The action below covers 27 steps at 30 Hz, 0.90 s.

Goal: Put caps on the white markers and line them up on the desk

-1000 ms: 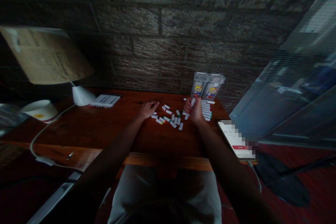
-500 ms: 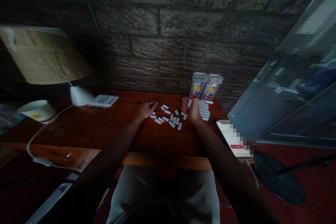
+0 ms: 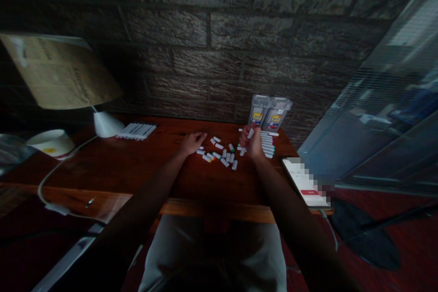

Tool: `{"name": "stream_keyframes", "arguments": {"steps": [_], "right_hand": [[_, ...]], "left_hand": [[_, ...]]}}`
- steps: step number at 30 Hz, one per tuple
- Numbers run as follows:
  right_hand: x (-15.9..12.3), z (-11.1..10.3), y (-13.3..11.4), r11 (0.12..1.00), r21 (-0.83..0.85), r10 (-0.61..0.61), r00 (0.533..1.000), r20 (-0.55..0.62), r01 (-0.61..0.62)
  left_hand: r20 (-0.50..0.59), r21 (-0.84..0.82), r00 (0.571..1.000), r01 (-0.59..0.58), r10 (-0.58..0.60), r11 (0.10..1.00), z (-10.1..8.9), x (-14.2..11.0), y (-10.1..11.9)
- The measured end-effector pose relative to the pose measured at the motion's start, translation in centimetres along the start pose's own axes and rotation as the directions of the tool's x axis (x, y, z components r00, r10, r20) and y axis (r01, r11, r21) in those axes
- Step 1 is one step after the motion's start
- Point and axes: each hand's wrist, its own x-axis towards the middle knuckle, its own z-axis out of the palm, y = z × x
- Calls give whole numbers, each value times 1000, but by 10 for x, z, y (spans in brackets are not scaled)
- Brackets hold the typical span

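And there's your right hand [image 3: 253, 143], thumb folded over curled fingers, pinching 1 short white plastic cylinder [image 3: 251, 132]; it leans, upper end to your right, lower end lost inside the fist. Just right of that fist, a row of slim white cylindrical markers [image 3: 268, 144] lies on the reddish-brown wooden table [image 3: 201, 182], long axes running left to right, coloured bands toward the right ends. Your right hand is clearly the nearer to them.

Over to your left hand [image 3: 192, 143]: fingers loosely extended, low over the wood, nothing seen in its grasp, though the underside is hidden. Between your hands, stubby white plastic caps [image 3: 224, 162] lie scattered, axes every which way, the closest just beside your left thumb.

Now the count: about 15 loose caps, at least 6 markers in the right row, some covered by your fist; 2 clear rectangular plastic cases [image 3: 265, 113] upright behind; 1 tan-shaded lamp [image 3: 79, 73]; 1 white tapered cup [image 3: 51, 143]; 1 further marker row [image 3: 137, 131], too blurred to number.
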Motion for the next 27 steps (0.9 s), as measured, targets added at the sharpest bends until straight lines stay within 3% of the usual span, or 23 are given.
{"name": "stream_keyframes", "arguments": {"steps": [8,18,20,24,27], "right_hand": [[2,-3,11,982,-174,-76,997,-33,69],[4,-7,25,859,-494,-191,979,-70,132],[8,-14,28,783,-601,-258,963,-78,161],[15,-29,32,516,-825,-452,892,-34,230],[18,-37,31,407,-892,-478,878,-25,196]], "left_hand": [[-17,32,1000,-5,6,999,-1,0,0],[-4,5,1000,-9,9,1000,-1,-1,0],[-1,8,1000,0,0,1000,-1,0,0],[-5,7,1000,-8,8,1000,-1,-1,1],[-5,5,1000,-15,16,1000,-2,-2,3]]}}
